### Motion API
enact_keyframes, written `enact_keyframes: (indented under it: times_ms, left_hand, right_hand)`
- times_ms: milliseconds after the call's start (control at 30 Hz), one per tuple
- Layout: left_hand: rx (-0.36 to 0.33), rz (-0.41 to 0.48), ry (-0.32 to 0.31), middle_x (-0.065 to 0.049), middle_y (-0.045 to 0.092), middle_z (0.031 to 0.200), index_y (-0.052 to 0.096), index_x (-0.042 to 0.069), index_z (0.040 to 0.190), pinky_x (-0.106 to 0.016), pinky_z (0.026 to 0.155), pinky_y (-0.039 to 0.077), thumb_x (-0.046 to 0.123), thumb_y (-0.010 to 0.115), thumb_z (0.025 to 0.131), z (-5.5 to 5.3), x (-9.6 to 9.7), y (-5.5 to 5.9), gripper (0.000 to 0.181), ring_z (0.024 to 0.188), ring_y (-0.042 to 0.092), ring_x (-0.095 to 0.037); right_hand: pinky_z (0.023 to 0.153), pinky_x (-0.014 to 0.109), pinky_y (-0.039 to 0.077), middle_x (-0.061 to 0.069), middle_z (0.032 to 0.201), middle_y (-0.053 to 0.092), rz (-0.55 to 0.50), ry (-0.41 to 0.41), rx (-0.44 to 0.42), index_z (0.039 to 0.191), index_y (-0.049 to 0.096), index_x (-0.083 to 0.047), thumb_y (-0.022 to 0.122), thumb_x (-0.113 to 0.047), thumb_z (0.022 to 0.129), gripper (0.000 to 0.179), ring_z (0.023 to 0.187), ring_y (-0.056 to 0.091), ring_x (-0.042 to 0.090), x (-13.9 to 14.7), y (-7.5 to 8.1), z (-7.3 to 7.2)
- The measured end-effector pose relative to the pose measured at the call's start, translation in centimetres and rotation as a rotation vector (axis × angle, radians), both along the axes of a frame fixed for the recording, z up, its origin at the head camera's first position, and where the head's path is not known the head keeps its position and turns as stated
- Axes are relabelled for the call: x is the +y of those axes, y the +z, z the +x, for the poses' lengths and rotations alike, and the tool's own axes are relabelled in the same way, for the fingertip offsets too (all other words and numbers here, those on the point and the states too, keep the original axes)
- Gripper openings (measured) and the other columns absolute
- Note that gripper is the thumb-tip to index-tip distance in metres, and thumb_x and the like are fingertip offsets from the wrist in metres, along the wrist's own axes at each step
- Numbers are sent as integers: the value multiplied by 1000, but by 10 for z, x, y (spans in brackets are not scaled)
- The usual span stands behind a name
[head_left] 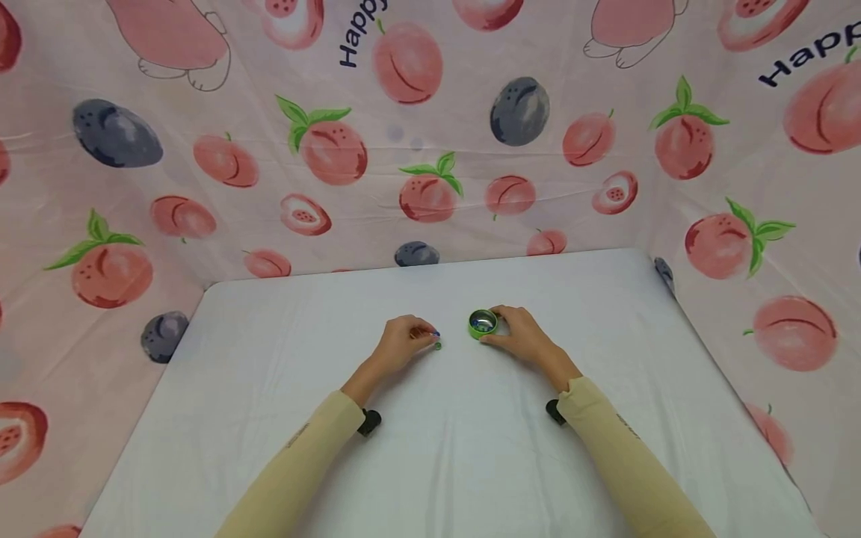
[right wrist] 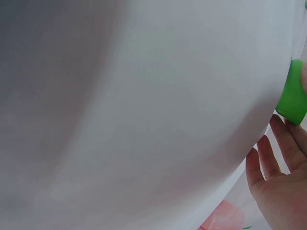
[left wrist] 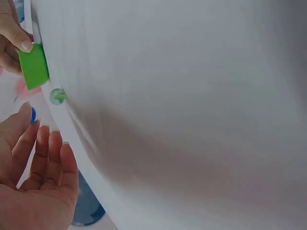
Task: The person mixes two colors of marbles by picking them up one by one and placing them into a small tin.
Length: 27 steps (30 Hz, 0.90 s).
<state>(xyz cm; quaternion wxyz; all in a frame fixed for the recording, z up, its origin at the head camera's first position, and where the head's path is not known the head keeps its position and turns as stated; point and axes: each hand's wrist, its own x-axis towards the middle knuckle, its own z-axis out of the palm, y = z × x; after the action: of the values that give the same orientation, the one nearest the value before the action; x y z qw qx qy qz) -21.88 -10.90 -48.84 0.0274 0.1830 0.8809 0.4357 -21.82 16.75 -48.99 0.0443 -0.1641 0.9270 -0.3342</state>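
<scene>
My left hand [head_left: 405,340] pinches a small blue marble [left wrist: 33,115] between thumb and index fingertip, with its other fingers loosely bent. Just beyond those fingertips, a clear marble with a green swirl [left wrist: 57,96] lies on the white cloth; in the head view this green marble [head_left: 438,346] is a tiny dot. To the right, my right hand [head_left: 521,334] grips a small round green cup [head_left: 483,323] from its right side, thumb near and fingers behind. The cup stands upright, its inside shiny silver with something blue in it. Its green wall [left wrist: 34,67] also shows in the left wrist view.
A white cloth [head_left: 430,463] with slight creases covers the table. Behind and at both sides hang pink curtains [head_left: 464,246] printed with peaches. Dark wrist cameras [head_left: 370,422] sit at both sleeve cuffs.
</scene>
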Motion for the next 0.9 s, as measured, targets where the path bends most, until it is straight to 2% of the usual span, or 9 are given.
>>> enact_keyframes:
  times_ms: [333, 633, 900]
  left_hand:
    - [5, 26, 22, -12, 76, 99, 79, -2, 106, -25, 75, 50, 10, 79, 95, -14, 29, 6, 16, 85, 63, -17]
    - [-8, 53, 28, -12, 77, 101, 80, -1, 107, -27, 77, 52, 12, 80, 95, -22, 44, 2, 17, 87, 65, -19]
    - [16, 87, 8, -14, 77, 98, 79, -3, 106, -28, 77, 53, 9, 80, 95, -26, 55, -1, 17, 87, 67, -22]
  right_hand:
    - [114, 54, 43, 21, 137, 66, -4, -11, -5, 141, 59, 6, 81, -26, 95, 61, 130, 58, 38, -1, 1, 2]
    - [112, 55, 44, 21, 134, 68, -19, 4, 12, 139, 60, 7, 81, -25, 95, 58, 127, 60, 38, -2, -1, 1]
    - [112, 55, 44, 21, 133, 68, -14, 0, 18, 138, 61, 7, 81, -25, 95, 57, 125, 60, 38, -1, -2, 1]
